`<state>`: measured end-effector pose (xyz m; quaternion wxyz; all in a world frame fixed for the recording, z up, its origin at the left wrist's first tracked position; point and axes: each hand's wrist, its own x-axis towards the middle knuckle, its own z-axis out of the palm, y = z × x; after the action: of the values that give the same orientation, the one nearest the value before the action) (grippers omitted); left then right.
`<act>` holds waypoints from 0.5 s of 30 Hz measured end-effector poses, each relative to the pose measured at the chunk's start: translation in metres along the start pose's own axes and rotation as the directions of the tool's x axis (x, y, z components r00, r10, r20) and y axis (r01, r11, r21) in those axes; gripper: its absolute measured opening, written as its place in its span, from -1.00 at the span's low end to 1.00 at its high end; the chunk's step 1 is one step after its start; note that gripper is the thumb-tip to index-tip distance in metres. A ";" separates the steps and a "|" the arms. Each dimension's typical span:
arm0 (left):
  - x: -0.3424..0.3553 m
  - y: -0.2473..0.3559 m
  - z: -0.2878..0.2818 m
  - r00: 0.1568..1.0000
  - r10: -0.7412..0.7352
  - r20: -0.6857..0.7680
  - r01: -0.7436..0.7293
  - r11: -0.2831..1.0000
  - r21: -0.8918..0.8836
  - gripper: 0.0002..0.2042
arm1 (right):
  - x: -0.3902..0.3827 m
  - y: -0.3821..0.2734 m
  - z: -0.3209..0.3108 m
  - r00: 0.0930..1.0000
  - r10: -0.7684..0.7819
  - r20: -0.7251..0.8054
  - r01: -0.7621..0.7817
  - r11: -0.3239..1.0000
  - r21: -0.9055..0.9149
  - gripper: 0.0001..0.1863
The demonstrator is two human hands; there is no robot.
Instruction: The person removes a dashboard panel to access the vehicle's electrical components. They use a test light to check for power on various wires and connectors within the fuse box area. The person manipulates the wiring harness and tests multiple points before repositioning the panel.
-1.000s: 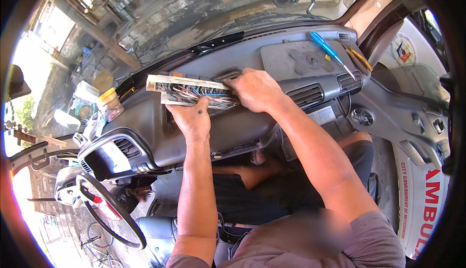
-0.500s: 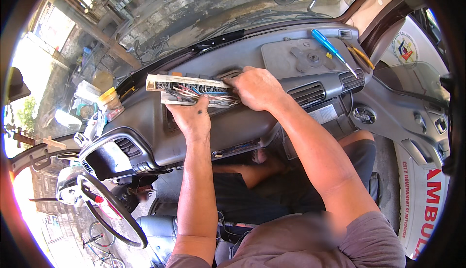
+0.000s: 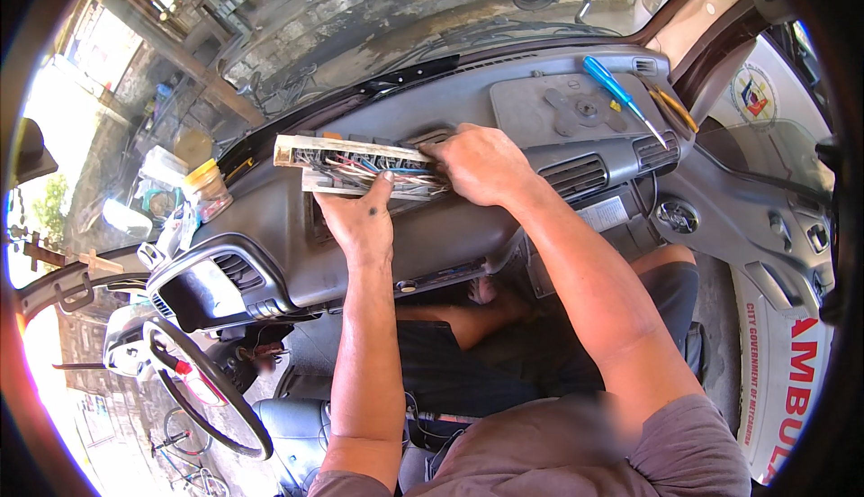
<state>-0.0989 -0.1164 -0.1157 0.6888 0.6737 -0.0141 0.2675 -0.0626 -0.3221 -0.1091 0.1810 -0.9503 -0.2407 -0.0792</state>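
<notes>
A long, pale fuse-box-like housing (image 3: 351,146) packed with coloured wires (image 3: 360,169) is held tilted over an opening in the middle of the dashboard. My left hand (image 3: 358,218) grips its near side from below, with the thumb on the edge by the wires. At the housing's right end, my right hand (image 3: 486,164) is closed, its fingertips among the wire ends. What those fingers pinch is partly hidden behind the hand.
On the dashboard's right lie a blue-handled screwdriver (image 3: 623,96) and orange-handled pliers (image 3: 675,110). A yellow-lidded jar (image 3: 207,186) stands on the left, above the instrument surround. The steering wheel (image 3: 207,389) is at lower left, and air vents (image 3: 574,175) line the right.
The whole view has shifted very slightly. Both hands stay on the wired housing, in nearly the same grip.
</notes>
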 end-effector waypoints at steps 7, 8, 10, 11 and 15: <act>-0.007 0.012 -0.003 0.985 -0.167 -0.039 0.163 0.981 -0.103 -0.42 | -0.001 0.001 -0.001 1.000 0.014 -0.014 -0.013 0.997 0.070 -0.53; -0.008 0.014 -0.003 0.986 -0.166 -0.033 0.163 0.984 -0.079 -0.44 | -0.001 0.001 -0.001 1.000 0.020 -0.005 -0.020 0.997 0.078 -0.53; -0.008 0.016 -0.003 0.987 -0.158 -0.021 0.157 0.987 -0.032 -0.48 | -0.001 0.000 -0.002 1.000 0.018 -0.012 -0.017 0.997 0.071 -0.53; -0.007 0.016 -0.003 0.988 -0.152 -0.020 0.152 0.988 -0.016 -0.48 | -0.001 0.000 -0.002 1.000 0.017 -0.015 -0.016 0.997 0.070 -0.54; -0.007 0.017 -0.002 0.990 -0.141 -0.013 0.140 0.990 -0.022 -0.48 | -0.001 -0.001 -0.003 1.000 0.015 -0.005 -0.015 0.998 0.053 -0.54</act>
<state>-0.1118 -0.1178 -0.1031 0.7130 0.6637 0.0356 0.2231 -0.0641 -0.3225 -0.1058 0.2075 -0.9467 -0.2351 -0.0738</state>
